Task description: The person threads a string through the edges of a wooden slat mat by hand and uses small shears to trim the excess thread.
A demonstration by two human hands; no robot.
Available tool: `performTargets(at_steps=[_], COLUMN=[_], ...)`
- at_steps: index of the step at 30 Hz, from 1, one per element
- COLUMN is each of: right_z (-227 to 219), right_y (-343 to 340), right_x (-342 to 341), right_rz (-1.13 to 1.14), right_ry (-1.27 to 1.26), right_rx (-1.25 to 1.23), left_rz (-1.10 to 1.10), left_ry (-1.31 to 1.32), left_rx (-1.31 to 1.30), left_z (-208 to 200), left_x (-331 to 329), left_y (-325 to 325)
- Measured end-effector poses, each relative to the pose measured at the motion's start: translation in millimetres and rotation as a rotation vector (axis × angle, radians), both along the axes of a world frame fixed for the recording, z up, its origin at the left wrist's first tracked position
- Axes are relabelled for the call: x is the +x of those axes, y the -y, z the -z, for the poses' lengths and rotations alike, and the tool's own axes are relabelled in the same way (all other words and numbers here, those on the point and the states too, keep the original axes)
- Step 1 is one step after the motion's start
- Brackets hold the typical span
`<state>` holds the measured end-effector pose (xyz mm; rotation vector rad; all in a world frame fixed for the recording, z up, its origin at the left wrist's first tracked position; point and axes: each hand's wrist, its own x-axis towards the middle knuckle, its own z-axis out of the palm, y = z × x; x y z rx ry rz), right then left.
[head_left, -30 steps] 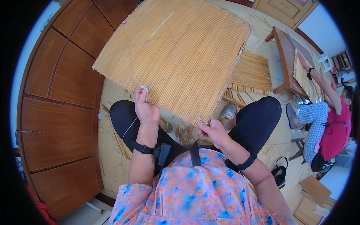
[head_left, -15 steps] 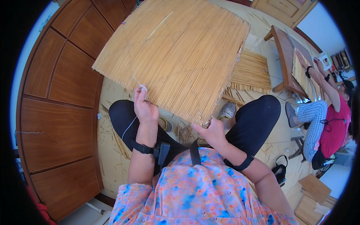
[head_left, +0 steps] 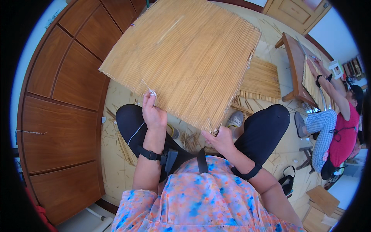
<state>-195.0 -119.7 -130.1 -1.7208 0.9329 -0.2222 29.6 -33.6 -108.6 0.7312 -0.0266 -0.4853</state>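
A large mat of narrow straw-coloured strips (head_left: pixel 189 58) slants away in front of me, its near edge above my knees. At the near left edge is my left hand (head_left: pixel 155 115), palm turned up, with white thread (head_left: pixel 153 93) looped around its raised fingers. One strand runs from there to the mat's surface, and another length trails down beside the wrist. My right hand (head_left: pixel 222 140) is closed at the mat's near right corner, thumb and fingers against the frayed edge. Part of its grip is hidden by the fingers.
A smaller strip mat (head_left: pixel 262 77) lies on the floor beyond the large one. Loose strips (head_left: pixel 125 147) litter the tiles. Brown cabinets (head_left: pixel 62 131) line the left. At right, another person (head_left: pixel 344 131) works over a low wooden table (head_left: pixel 291 54); a black bag (head_left: pixel 286 179) lies nearer.
The whole view has shifted slightly, so the mat and my hands sit a little lower and farther right. My right thumb has drawn in closer to the fingers at the corner.
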Motion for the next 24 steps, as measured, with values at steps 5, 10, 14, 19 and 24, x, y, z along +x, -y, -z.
performTargets(at_steps=[5, 10, 14, 19, 24], right_z=[-4, -5, 2, 5, 5], right_y=[12, 19, 22, 25, 29], right_x=[-2, 2, 4, 4, 4], right_rz=[0.007, 0.153, 0.141, 0.223, 0.225], right_ry=[0.107, 0.209, 0.307, 0.283, 0.320], right_rx=[0.290, 0.640, 0.661, 0.763, 0.744], left_rz=[-0.067, -0.048, -0.078, -0.016, -0.047], left_ry=[-0.053, -0.050, -0.030, -0.204, -0.155], left_rx=[-0.011, -0.002, -0.019, -0.025, 0.024], left_z=[-10, -8, 1, -16, -21], left_x=[-4, -3, -4, -12, -13], left_y=[0, 1, 7, 1, 1])
